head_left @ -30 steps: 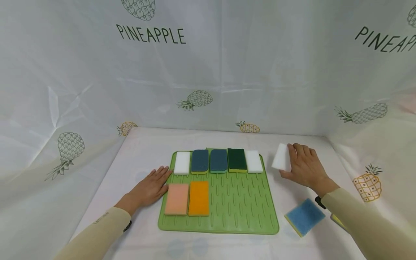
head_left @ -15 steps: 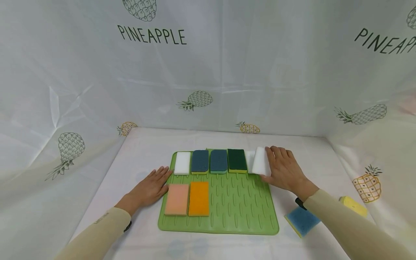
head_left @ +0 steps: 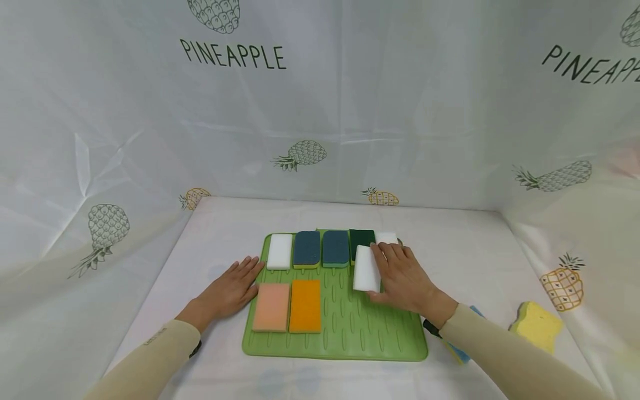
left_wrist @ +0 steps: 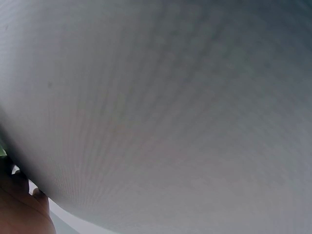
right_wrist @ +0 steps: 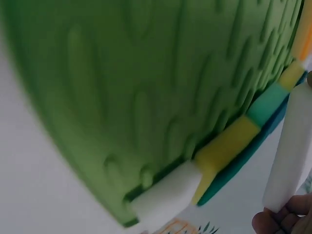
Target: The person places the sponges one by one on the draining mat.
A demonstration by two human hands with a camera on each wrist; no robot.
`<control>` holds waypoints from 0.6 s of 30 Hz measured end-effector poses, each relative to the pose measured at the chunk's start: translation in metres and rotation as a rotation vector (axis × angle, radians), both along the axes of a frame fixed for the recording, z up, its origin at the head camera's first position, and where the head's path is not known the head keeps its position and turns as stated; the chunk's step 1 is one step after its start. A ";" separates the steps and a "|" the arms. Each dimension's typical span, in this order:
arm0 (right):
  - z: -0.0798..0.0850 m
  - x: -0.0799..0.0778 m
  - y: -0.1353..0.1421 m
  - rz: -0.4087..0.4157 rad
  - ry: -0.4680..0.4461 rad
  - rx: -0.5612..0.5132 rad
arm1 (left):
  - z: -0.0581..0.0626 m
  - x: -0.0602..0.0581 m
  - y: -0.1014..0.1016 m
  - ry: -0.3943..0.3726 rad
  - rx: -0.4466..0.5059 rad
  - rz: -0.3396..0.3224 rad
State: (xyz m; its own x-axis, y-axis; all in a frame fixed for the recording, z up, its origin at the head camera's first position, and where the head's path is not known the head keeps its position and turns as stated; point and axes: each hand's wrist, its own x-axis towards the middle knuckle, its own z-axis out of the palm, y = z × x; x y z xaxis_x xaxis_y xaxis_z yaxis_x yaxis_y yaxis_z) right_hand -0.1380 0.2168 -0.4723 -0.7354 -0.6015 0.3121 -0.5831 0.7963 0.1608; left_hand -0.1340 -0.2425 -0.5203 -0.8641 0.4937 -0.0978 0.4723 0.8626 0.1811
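Note:
My right hand (head_left: 406, 280) pinches a white sponge (head_left: 366, 269) between thumb and fingers, above the green ribbed mat (head_left: 350, 339). In the right wrist view, fingertips (right_wrist: 287, 219) grip the end of that sponge, which is off the mat. Along the mat's back edge lie a white sponge (head_left: 279, 251), two dark blue sponges (head_left: 306, 248), a dark green one partly hidden by my hand, and another white one (head_left: 386, 238). A pink sponge (head_left: 271, 307) and an orange sponge (head_left: 305, 306) lie side by side in front. My left hand (head_left: 231, 287) rests flat with fingertips at the mat's left edge.
To the right of the mat, a blue sponge with a yellow side (head_left: 459, 353) is mostly hidden under my right forearm. Farther right lies a yellow irregular sponge (head_left: 537, 326). A white curtain (head_left: 320, 100) with pineapple prints hangs behind the table.
My right hand has carried the white sponge leftward from beside the mat to over its middle right. The yellow sponge has come out from behind the right sleeve. My left hand has stayed put.

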 end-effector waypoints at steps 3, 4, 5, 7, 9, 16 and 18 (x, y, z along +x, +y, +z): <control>-0.006 0.007 -0.013 0.029 -0.005 -0.004 | 0.000 0.000 0.000 0.001 -0.001 -0.001; -0.009 0.009 -0.016 0.039 -0.003 -0.005 | 0.000 0.000 0.000 0.001 -0.001 -0.001; -0.011 0.011 -0.019 0.050 -0.004 -0.007 | 0.000 0.000 0.000 0.002 -0.001 -0.002; -0.015 0.015 -0.026 0.070 -0.005 -0.006 | 0.001 0.000 0.001 0.002 -0.002 -0.002; -0.018 0.019 -0.032 0.086 -0.021 0.000 | 0.001 0.000 0.001 0.002 -0.002 -0.002; -0.023 0.034 -0.048 0.092 -0.142 0.071 | 0.001 0.000 0.001 0.008 -0.006 -0.003; -0.024 0.036 -0.051 0.096 -0.165 0.074 | 0.001 0.001 0.001 0.011 -0.008 -0.005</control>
State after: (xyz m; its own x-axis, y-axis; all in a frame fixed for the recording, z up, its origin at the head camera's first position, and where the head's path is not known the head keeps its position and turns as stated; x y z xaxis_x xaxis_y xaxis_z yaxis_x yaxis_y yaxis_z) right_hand -0.1020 0.1655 -0.4963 -0.7113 -0.6880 0.1441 -0.6789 0.7255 0.1130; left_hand -0.1334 -0.2420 -0.5188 -0.8626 0.4973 -0.0923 0.4786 0.8615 0.1693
